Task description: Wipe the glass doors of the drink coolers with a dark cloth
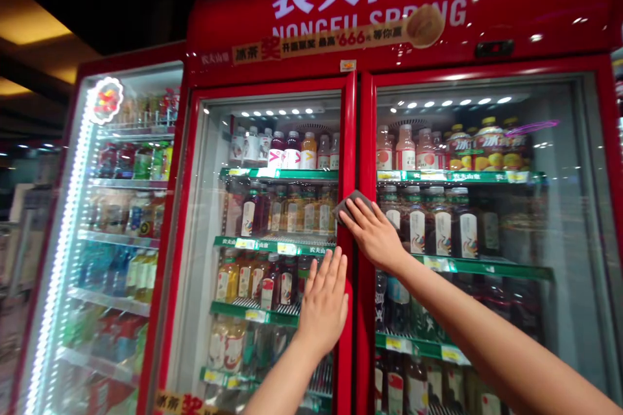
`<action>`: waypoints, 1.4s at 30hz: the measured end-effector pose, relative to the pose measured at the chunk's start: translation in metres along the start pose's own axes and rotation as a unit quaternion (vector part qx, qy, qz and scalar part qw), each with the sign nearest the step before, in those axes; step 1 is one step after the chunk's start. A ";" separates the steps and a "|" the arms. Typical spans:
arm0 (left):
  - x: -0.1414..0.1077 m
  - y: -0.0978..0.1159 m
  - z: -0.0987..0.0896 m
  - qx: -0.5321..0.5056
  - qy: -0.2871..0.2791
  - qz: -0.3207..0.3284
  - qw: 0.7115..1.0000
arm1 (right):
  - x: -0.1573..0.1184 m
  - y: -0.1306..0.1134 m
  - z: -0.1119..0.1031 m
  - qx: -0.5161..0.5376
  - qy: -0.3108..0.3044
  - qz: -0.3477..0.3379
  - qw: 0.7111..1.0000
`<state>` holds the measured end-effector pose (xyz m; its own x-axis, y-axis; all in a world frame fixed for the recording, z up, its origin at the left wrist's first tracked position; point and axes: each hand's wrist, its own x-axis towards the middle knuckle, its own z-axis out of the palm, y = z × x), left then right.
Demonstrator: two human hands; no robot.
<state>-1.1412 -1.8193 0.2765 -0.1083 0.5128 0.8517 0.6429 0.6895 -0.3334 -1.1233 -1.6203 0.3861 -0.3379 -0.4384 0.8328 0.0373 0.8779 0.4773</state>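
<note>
My right hand (372, 233) presses a dark grey cloth (357, 196) against the red door frames (365, 136) where the two doors meet. Its fingers lie stretched over the cloth, and most of the cloth is hidden beneath them. Lower down, my left hand (324, 305) is open and empty, fingers straight and pointing up. It is at the left glass door, close to the red frame; I cannot tell whether the palm touches the glass. Behind both doors of the red drinks fridge (219, 23), rows of bottles (292, 149) stand on shelves with green edges.
A second lit drinks fridge (131, 188) stands to the left, with bottles on several shelves. A yellow promotional strip (311, 42) and a round sticker (424, 26) are on the red header. Another strip (182, 403) is at the bottom left.
</note>
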 end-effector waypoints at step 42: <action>0.029 -0.010 0.029 -0.032 0.013 -0.026 0.999 | 0.048 0.049 -0.007 0.016 -0.012 0.010 1.000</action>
<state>-1.1726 -1.7966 0.2930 -0.1247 0.4630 0.8775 0.6840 0.6808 -0.2620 -1.1310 -1.6003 0.4517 -0.3601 -0.4161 0.8350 0.0145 0.8924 0.4510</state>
